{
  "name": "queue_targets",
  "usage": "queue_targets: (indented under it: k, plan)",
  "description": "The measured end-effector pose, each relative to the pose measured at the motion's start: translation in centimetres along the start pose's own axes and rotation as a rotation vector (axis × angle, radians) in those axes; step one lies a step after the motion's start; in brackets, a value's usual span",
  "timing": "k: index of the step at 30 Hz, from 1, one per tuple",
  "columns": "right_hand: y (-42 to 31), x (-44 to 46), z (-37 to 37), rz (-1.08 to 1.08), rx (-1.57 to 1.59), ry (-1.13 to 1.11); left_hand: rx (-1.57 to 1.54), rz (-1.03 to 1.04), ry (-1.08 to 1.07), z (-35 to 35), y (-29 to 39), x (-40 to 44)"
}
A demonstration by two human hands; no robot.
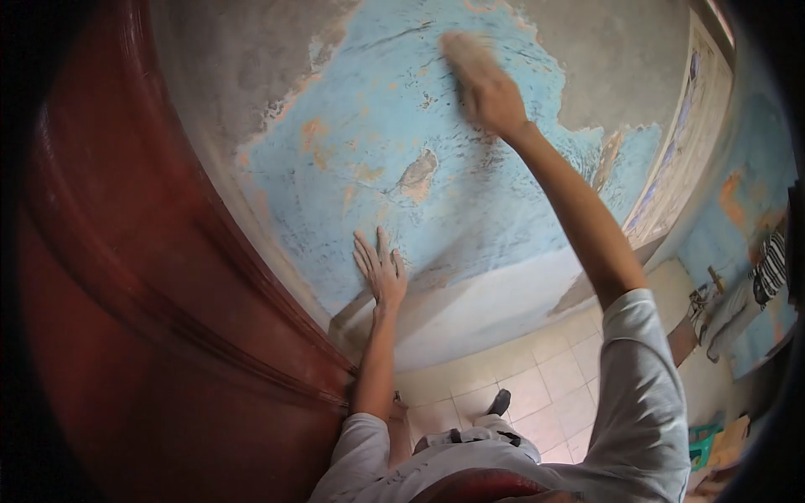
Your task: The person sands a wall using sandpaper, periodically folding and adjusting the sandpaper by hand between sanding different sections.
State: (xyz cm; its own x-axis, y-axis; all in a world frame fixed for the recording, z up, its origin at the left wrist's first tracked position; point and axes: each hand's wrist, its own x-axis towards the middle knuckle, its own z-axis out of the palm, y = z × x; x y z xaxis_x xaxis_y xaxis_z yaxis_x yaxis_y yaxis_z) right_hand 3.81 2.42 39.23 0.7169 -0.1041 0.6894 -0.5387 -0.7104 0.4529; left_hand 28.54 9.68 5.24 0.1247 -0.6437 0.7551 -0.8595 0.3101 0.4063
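Observation:
A wall with worn light-blue paint [335, 189] fills the middle of the view, with dark scuffs and orange spots on it. My left hand [386, 272] lies flat against the lower blue area, fingers spread and holding nothing. Higher up and to the right, my right hand [486, 84] is at the painted surface, its arm stretched out. Motion smears its fingers, so whether something is under them is hidden. Between the two hands, a patch of chipped plaster [417, 174] shows grey and orange.
Bare grey plaster [616, 63] borders the paint. A dark red wooden panel [109, 277] curves along the left. Pale tiles [537, 390] cover the floor. Farther right are a patterned window frame [683, 138], hanging striped cloth [770, 268] and a green plastic stool [703, 444].

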Motion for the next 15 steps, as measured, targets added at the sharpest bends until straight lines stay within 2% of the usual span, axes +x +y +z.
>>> queue_targets:
  k: [2,3,4,6,7,9,10,12,13,14,15]
  plan:
    - [-1.2,1.6,1.3,0.297,-0.181,0.609,-0.008,0.020,0.010,0.2,0.0,-0.3]
    - [-2.2,1.1,2.3,0.337,-0.058,0.311,-0.001,0.016,0.003,0.1,-0.2,-0.5]
    - [-2.4,0.0,2.3,0.047,-0.068,0.200,-0.016,0.012,0.028,0.3,-0.2,-0.3]
    - [-2.4,-0.8,1.7,-0.221,-0.014,-0.018,-0.030,0.011,0.050,0.5,0.0,-0.2]
    - [-1.6,-0.8,1.3,-0.217,-0.012,-0.015,-0.026,0.007,0.050,0.5,0.1,-0.2]
    - [0.2,0.0,0.3,0.176,-0.059,0.144,-0.020,0.003,0.050,0.3,-0.1,-0.1]
    - [-0.2,0.4,1.0,0.177,-0.060,0.145,-0.021,0.003,0.052,0.3,-0.1,0.0]
    - [-2.1,0.7,3.1,0.291,-0.109,0.475,-0.026,0.004,0.047,0.3,0.0,-0.2]
    - [-2.5,-0.5,3.8,0.111,-0.013,0.309,-0.030,0.003,0.052,0.2,0.0,-0.1]
    - [-2.2,-2.2,4.4,-0.089,-0.008,0.027,-0.035,0.001,0.058,0.2,0.1,-0.1]
    - [-2.0,-1.9,3.2,-0.180,-0.006,-0.026,-0.038,0.005,0.056,0.2,0.3,-0.1]
